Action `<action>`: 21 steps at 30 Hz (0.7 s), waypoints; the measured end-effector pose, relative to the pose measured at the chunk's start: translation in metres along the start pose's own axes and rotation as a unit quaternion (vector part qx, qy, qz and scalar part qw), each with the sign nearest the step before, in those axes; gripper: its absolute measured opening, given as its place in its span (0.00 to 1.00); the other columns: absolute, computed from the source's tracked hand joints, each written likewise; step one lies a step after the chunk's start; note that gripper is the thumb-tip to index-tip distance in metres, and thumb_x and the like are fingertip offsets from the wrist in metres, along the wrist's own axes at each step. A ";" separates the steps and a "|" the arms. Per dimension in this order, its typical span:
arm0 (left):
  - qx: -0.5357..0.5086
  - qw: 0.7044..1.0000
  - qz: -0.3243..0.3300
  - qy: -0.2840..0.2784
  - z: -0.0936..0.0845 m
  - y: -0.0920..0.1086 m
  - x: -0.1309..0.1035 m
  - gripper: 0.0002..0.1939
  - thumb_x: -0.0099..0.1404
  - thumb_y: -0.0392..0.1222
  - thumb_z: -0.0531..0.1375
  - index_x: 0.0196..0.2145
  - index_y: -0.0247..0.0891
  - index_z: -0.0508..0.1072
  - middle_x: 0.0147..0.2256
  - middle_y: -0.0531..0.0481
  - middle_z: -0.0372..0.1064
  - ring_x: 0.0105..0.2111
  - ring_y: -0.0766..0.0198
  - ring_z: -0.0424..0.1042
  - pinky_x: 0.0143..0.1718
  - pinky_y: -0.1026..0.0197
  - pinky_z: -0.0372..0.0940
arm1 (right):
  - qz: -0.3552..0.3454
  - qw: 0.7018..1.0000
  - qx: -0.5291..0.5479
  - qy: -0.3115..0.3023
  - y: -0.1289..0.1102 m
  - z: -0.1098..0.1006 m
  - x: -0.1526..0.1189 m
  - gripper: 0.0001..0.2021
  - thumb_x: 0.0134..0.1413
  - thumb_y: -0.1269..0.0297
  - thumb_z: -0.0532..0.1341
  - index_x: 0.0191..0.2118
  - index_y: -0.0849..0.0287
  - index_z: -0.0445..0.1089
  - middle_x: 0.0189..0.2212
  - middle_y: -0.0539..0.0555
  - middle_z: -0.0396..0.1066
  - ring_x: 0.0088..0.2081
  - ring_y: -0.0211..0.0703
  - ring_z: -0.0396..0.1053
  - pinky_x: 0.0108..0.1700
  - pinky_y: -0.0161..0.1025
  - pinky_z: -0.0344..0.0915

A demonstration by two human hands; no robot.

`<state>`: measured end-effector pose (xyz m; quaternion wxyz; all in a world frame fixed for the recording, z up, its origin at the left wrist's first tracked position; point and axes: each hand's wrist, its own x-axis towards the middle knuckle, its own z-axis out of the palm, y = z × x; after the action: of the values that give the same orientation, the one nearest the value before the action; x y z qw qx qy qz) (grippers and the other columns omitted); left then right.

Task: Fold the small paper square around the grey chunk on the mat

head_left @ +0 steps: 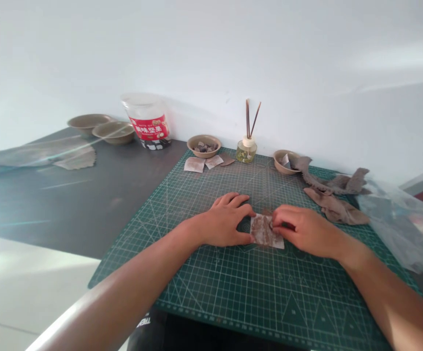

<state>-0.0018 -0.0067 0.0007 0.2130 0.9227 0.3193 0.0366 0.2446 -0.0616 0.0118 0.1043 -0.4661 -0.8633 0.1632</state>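
A small pale square sheet (pixel 264 231), smeared with brown, lies flat on the green cutting mat (pixel 204 273). My left hand (pixel 226 222) is open on the mat, its fingers spread, with thumb and index fingertips at the sheet's left edge. Over the sheet's right side, my right hand (pixel 301 228) is closed with its fingertips pinched together. Whatever those fingers hold is hidden from view. Brown dust shows around the sheet's far edge.
Behind are a bowl of grey-brown chunks (pixel 204 146), pale squares (pixel 194 164), a reed diffuser (pixel 246 149) and another bowl (pixel 283 165). Crumpled brown cloths (pixel 337 205) and clear plastic (pixel 401 219) lie right. A red-labelled tub (pixel 148 124) and two bowls (pixel 114 132) stand left.
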 end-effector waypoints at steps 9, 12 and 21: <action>0.000 1.000 0.001 0.001 0.002 -0.002 0.000 0.29 0.64 0.60 0.62 0.58 0.50 0.65 0.70 0.45 0.44 0.70 0.41 0.39 0.65 0.36 0.43 | 0.024 0.999 -0.014 0.038 0.004 0.002 0.004 0.02 0.64 0.66 0.59 0.39 0.54 0.70 0.39 0.51 0.73 0.40 0.44 0.72 0.43 0.40 0.65; -0.003 1.000 0.001 -0.005 0.001 -0.002 0.000 0.29 0.63 0.61 0.62 0.58 0.50 0.65 0.69 0.45 0.44 0.70 0.41 0.39 0.65 0.36 0.44 | -0.020 1.000 0.009 -0.002 -0.005 0.005 0.001 0.05 0.66 0.67 0.57 0.41 0.54 0.70 0.41 0.51 0.72 0.40 0.42 0.72 0.41 0.38 0.65; 0.004 1.000 0.004 0.000 0.002 -0.001 0.001 0.28 0.64 0.60 0.61 0.58 0.49 0.65 0.69 0.45 0.45 0.69 0.42 0.39 0.66 0.36 0.44 | 0.019 1.000 -0.016 0.018 -0.001 0.004 -0.002 0.03 0.66 0.66 0.58 0.42 0.54 0.70 0.41 0.51 0.72 0.40 0.43 0.72 0.43 0.40 0.65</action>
<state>-0.0019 -0.0060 -0.0014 0.2093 0.9248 0.3156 0.0363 0.2439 -0.0644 0.0087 0.1095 -0.4867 -0.8548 0.1431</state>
